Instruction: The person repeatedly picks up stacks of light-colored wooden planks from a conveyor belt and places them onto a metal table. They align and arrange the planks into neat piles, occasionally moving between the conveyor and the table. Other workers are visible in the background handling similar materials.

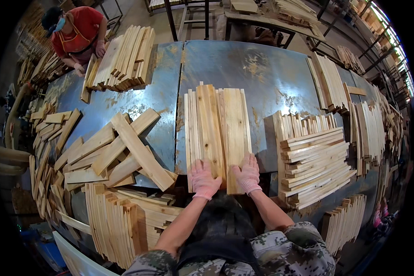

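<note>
In front of me a group of wooden slats (210,124) lies lengthwise on the metal table, some on edge and a wider one on top. My left hand (204,177), in a pink glove, rests with its fingers stretched over the near ends at the left. My right hand (246,174), gloved alike, lies on the near end of a pale wooden board (234,133) with the fingers pointing away from me. Neither hand is wrapped round anything. The near edge of the group sits close to my body, between my hands.
Loose boards (140,149) lie crossed at the left. Stacked slats (315,161) stand at the right, and another stack (112,225) is at the near left. A co-worker in a red shirt (85,27) handles a stack (124,57) at the far left. A seam divides the metal table (271,60).
</note>
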The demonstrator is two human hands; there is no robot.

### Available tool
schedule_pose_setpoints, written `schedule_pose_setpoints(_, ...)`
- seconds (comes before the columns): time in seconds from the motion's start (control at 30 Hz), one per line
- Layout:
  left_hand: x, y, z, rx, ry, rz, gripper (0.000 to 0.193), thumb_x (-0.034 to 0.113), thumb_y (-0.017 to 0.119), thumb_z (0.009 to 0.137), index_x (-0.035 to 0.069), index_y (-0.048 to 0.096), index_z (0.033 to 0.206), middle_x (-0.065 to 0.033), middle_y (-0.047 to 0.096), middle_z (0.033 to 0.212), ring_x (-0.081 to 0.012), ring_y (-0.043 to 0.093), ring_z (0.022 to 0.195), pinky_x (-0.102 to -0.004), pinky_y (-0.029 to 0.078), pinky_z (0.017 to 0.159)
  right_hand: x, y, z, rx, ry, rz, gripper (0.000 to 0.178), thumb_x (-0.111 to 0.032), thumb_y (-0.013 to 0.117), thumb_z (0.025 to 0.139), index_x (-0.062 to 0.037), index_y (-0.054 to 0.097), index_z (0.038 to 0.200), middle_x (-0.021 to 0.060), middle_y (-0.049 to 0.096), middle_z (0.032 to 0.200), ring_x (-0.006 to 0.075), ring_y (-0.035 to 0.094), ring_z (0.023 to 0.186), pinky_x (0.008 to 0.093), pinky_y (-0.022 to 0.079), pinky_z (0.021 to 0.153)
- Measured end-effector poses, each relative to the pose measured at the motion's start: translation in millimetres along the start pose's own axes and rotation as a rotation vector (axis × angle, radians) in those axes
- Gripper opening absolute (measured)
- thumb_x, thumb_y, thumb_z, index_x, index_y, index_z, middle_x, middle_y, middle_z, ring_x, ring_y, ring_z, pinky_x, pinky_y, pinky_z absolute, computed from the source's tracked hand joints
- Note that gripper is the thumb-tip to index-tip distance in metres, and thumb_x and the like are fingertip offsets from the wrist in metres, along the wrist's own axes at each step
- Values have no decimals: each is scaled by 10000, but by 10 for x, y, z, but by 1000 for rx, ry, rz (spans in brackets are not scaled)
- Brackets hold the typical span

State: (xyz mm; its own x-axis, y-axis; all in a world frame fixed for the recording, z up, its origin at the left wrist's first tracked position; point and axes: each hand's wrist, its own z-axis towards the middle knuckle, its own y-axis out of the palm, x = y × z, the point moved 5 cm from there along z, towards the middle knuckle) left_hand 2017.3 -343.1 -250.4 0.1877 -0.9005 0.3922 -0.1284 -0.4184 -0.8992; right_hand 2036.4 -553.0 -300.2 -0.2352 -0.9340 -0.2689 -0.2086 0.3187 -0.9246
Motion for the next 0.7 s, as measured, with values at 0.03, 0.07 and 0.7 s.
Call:
schedule_pose_setpoints(0.03, 124, -16, 26, -17, -30, 56, 1002, 455, 844, 752, 50, 398, 1552, -215, 453, 1536, -372, 400, 1475, -516, 331, 1211, -112, -68, -59, -57, 13, 29, 1006, -497, 683, 941, 2, 210, 1675, 262, 327, 1697, 394, 299, 1583, 491, 269, 1278)
schedule_pose_setpoints(0.07, 173, 18, 67, -30, -52, 63, 1016, 458, 846, 751, 56, 386, 1563, -206, 454, 1530, -367, 409, 1460, -506, 346, 1197, -245, -248, -102, -111, 25, 58, 1017, -485, 701, 931, -1, 207, 1676, 263, 311, 1704, 393, 284, 1590, 491, 256, 1284)
schedule_pose_setpoints(0.7, 404, 69, 422, -207, -388, 132, 1200, 459, 928, 755, 45, 222, 1632, -281, 502, 1494, -412, 566, 1350, -446, 495, 1120, 83, -476, 481, -495, 86, 800, 713, -284, 885, 774, -29, 629, 1389, 177, 776, 1075, 300, 748, 961, 416, 587, 890)
